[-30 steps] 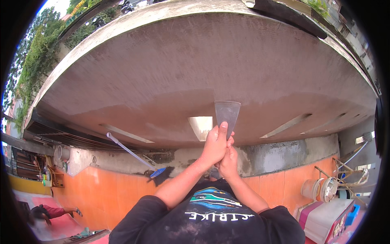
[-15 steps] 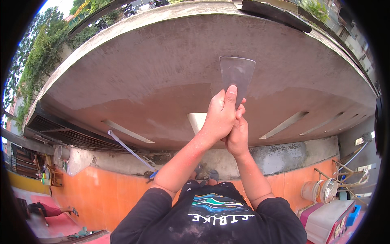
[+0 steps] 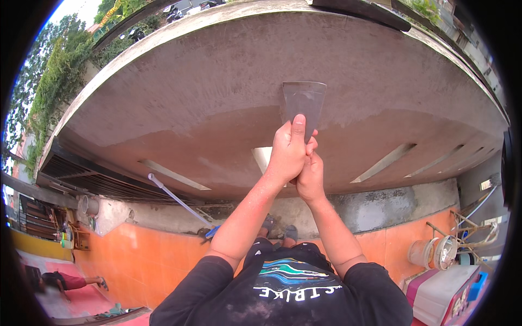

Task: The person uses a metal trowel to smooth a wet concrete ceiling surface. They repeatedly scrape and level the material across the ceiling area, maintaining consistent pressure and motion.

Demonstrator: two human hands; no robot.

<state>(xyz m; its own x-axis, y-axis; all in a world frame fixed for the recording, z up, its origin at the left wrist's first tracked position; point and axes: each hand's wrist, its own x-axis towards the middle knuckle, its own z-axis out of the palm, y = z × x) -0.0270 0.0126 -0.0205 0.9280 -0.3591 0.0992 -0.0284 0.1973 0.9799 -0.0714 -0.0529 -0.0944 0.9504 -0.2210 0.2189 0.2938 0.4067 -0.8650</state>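
Observation:
Both hands grip a wide grey metal scraper (image 3: 304,98), whose flared blade lies over the grey plastered wall (image 3: 190,76); whether it touches the surface I cannot tell. My left hand (image 3: 289,149) has its thumb along the lower blade, fingers wrapped round the tool. My right hand (image 3: 311,176) is closed just below and beside it, mostly round the handle, which is hidden by the hands. The wall has a darker, damp-looking lower band around several narrow slot openings (image 3: 383,161) and a brighter central opening (image 3: 261,158).
Below lie a concrete strip (image 3: 429,195) and orange floor (image 3: 130,266). A blue broom (image 3: 179,198) leans at left near a black grille (image 3: 81,171). Buckets (image 3: 440,252), a metal frame and a cooler-like box (image 3: 440,290) stand at right. Another person (image 3: 76,281) is at lower left.
The scraper and both hands rose sharply up the wall from a second ago. Since half a second ago they have shifted slightly left, the blade edge a little lower. Both hands keep their grip.

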